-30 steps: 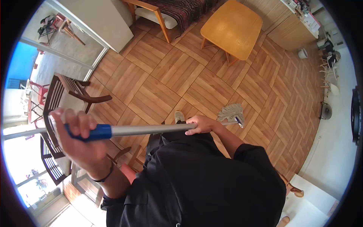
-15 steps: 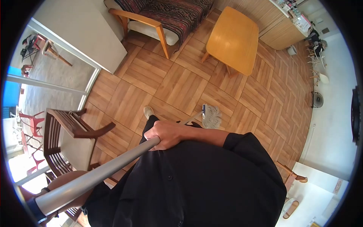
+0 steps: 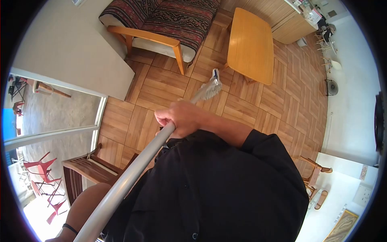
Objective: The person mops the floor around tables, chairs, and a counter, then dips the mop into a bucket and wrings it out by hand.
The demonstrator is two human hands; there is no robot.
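My right hand [image 3: 182,119] is closed around the grey pole of a mop [image 3: 133,173], in front of my black shirt. The pole slants from the lower left edge up past this hand to a mop head [image 3: 211,89] with pale grey strands. That head rests on the wooden floor, between the sofa and the low table. At the lower left, my left forearm [image 3: 85,203] runs along the pole, with a black band at the wrist. Only a sliver of my left hand shows at the frame edge, its fingers hidden.
Ahead stands a sofa [image 3: 177,24] with a patterned cover; right of it, a low wooden table [image 3: 252,48]. A slatted wooden chair [image 3: 90,171] is close on my left, by the sliding glass door frame [image 3: 52,135]. A fan [image 3: 331,87] stands by the right wall.
The mop head has moved forward, away from my feet, toward the sofa and table. My right hand has gone forward with the pole. My left hand has slipped mostly out of view.
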